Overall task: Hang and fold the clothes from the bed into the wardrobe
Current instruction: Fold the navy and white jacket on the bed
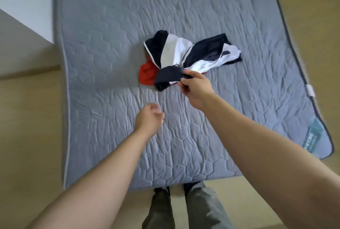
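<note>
Pinching navy-white garment (184, 52) on bed (110, 26) w/ right hand (196, 86), left hand (150, 118) loose, empty, near it

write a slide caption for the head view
Head view: right hand pinches the navy and white garment lying over a red garment on the grey mattress; left hand hovers empty.

Arms outstretched, right hand (196, 87) pinching garment (184, 52), left hand (150, 118) loosely curled.

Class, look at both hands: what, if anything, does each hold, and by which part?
The right hand pinches the crumpled navy-and-white fabric garment by its dark navy near edge. The left hand, loosely curled, holds nothing.
</note>
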`<control>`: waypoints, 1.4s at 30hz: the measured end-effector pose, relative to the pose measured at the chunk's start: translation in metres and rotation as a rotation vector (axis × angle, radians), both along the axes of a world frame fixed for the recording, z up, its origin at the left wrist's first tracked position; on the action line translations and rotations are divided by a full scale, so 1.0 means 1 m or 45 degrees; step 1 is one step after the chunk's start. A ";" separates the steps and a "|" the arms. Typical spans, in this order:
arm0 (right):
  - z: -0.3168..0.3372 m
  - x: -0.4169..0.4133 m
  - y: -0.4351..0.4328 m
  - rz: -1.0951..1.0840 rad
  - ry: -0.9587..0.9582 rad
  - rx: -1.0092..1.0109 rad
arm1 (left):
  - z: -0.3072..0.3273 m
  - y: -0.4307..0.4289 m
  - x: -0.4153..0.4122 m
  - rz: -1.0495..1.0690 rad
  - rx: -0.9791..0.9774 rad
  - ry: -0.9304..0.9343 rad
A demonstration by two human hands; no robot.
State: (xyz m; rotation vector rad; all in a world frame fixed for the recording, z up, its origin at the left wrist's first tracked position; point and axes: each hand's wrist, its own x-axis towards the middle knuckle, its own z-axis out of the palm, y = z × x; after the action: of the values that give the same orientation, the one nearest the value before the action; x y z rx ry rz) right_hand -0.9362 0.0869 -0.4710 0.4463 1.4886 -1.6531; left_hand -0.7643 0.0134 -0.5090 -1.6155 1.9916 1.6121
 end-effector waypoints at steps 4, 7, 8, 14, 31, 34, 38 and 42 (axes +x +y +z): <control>0.117 0.022 0.013 0.108 0.072 -0.159 | 0.072 -0.002 -0.007 -0.109 -0.123 0.053; 0.190 0.039 0.027 0.113 0.197 -0.235 | 0.121 0.003 -0.009 -0.262 -0.305 0.113; 0.212 0.044 0.031 0.120 0.249 -0.247 | 0.135 0.006 -0.010 -0.348 -0.352 0.144; 0.319 0.084 0.037 0.188 0.678 -0.324 | 0.193 0.023 0.001 -0.675 -0.466 0.005; 0.375 0.124 0.046 0.195 1.789 0.646 | 0.355 -0.084 0.082 -0.123 -0.893 0.411; 0.375 0.129 0.038 0.285 1.862 0.884 | 0.376 -0.088 0.097 -0.049 -0.847 0.465; 0.373 0.138 0.025 0.372 1.967 1.056 | 0.383 -0.097 0.123 -0.022 -0.947 0.459; 0.374 0.138 0.012 0.631 1.936 1.045 | 0.386 -0.115 0.149 0.082 -1.136 0.488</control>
State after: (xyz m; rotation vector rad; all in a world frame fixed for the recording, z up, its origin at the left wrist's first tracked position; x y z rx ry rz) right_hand -0.7984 0.0987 -0.0974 -0.9860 3.0037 -0.7325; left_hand -0.6152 -0.1018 -0.1229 -1.6644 3.1988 1.1492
